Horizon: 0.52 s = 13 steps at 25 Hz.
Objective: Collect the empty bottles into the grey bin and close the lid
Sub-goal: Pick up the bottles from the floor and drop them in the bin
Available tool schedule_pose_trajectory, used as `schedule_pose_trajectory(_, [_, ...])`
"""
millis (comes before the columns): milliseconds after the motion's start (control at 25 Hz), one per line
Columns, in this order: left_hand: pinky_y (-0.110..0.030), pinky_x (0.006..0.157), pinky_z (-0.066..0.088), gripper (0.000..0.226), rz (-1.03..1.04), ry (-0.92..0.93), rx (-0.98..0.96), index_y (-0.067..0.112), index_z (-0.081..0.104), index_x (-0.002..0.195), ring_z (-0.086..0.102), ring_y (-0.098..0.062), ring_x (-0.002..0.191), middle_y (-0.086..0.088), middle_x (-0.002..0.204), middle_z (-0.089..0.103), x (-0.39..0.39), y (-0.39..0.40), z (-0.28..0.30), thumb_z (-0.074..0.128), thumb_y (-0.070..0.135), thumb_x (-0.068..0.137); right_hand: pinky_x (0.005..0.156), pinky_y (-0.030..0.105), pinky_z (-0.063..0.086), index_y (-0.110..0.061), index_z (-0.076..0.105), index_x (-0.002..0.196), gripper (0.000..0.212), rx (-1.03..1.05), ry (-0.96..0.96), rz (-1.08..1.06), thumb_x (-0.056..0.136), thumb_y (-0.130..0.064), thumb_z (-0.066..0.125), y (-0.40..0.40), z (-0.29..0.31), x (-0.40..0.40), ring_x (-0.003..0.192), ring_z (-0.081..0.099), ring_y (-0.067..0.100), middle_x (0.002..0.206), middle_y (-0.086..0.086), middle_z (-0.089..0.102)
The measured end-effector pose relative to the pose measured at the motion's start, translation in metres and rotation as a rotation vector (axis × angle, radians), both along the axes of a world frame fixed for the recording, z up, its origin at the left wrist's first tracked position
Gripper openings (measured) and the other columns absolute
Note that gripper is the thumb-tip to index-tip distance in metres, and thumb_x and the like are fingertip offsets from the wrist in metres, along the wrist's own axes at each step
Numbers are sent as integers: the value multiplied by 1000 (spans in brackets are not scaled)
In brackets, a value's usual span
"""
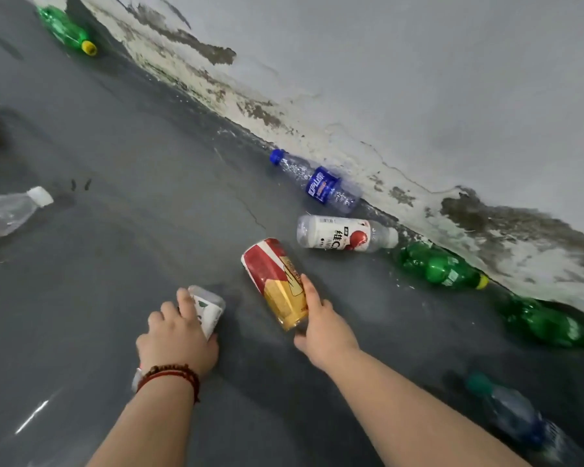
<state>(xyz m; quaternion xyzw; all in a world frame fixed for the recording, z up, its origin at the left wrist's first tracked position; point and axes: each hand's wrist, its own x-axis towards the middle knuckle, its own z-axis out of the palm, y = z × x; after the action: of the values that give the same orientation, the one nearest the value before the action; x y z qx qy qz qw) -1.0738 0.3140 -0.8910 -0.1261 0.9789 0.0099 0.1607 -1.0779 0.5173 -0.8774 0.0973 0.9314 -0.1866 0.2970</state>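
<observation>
My right hand [321,326] grips a red and gold bottle [275,281] by its lower end, just above the dark floor. My left hand [176,335] curls round a small white-labelled bottle [208,306]. Close ahead lie a white bottle with a red fruit label [344,233] and a clear bottle with a blue label and cap [317,182]. Two green bottles [440,266] [550,323] lie along the wall at right. The grey bin is not in view.
A peeling grey wall [418,79] runs diagonally from top left to right. Another green bottle [66,30] lies far left by the wall, a clear white-capped bottle [7,212] at the left edge, a blurred blue-labelled bottle [516,416] at bottom right.
</observation>
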Motion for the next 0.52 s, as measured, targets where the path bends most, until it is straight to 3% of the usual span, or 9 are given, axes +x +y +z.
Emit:
schedule_pose_trajectory(160, [-40, 85, 46, 95, -76, -110, 96, 13, 5, 144, 41, -27, 119, -9, 131, 39, -8, 85, 8, 60, 46, 73, 99, 40, 45, -41, -18, 143, 104, -118, -85, -124, 82, -36, 66, 51, 9, 60, 118, 51, 27, 140, 7, 39])
schedule_pose_trajectory(280, [-43, 95, 41, 96, -55, -202, 255, 15, 7, 145, 40, -32, 124, -13, 137, 37, -6, 145, 20, 62, 48, 74, 97, 38, 46, -36, -17, 145, 104, -164, -64, -285, 81, -44, 64, 93, 19, 93, 116, 53, 25, 137, 5, 45])
schedule_pose_trajectory(520, [-46, 96, 41, 100, -90, 7, 526, 21, -2, 148, 42, -35, 124, -16, 138, 37, -6, 281, 96, 60, 51, 75, 94, 40, 49, -35, -13, 146, 101, -270, 241, -601, 82, -38, 65, 192, 86, 104, 112, 55, 24, 137, 4, 46])
